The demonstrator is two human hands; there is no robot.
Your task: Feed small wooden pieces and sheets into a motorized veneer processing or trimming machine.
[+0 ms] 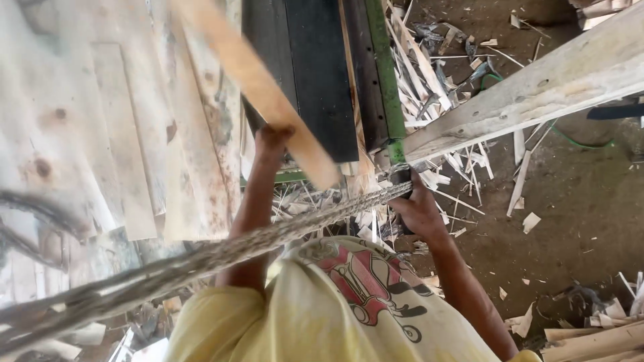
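My left hand (272,142) is shut on the lower edge of a pale wooden plank (258,80). The plank is blurred and slants up to the left over a black machine bed (315,67). My right hand (419,209) sits with curled fingers at the near corner of the bed's green rail (384,74), touching a black fitting (401,175). What its fingers close on is hidden. A braided rope (201,258) runs from the lower left up to that hand. My yellow printed shirt (335,308) fills the bottom.
Flat pale boards (127,134) are stacked to the left of the machine. A long timber beam (537,84) slants from the rail corner to the upper right. Wood splinters and offcuts (463,174) litter the dirt floor (583,201), with more scraps at the lower right.
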